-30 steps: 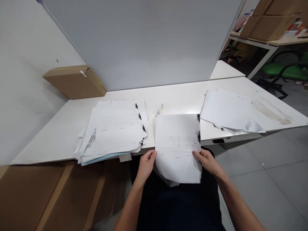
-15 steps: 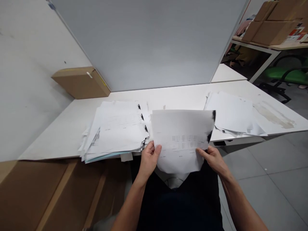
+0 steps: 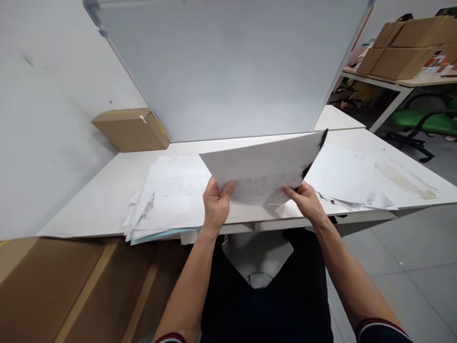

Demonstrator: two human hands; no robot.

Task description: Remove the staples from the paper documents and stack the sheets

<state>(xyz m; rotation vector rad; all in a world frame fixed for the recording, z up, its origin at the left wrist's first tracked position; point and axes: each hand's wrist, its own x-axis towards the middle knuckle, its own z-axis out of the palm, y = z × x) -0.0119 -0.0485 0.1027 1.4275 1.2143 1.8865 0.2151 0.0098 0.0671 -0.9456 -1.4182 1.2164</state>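
Note:
Both my hands hold one white printed sheet (image 3: 264,164) with black smudges at its right edge, lifted almost flat above the white desk (image 3: 93,200). My left hand (image 3: 216,205) pinches its near left edge, thumb on top. My right hand (image 3: 305,200) grips its near right edge. A loose stack of printed papers (image 3: 167,200) lies on the desk to the left, partly under the sheet. Another pile of papers (image 3: 346,178) lies to the right.
A grey partition panel (image 3: 228,66) stands at the desk's back. A cardboard box (image 3: 130,128) sits at the back left by the wall. Brown cardboard (image 3: 71,286) leans below the desk at left. Boxes on a table (image 3: 410,45) and a green chair (image 3: 424,119) are far right.
The sheet has been raised from my lap to above the desk and tipped nearly flat, both hands rising with it. The view has tilted upward.

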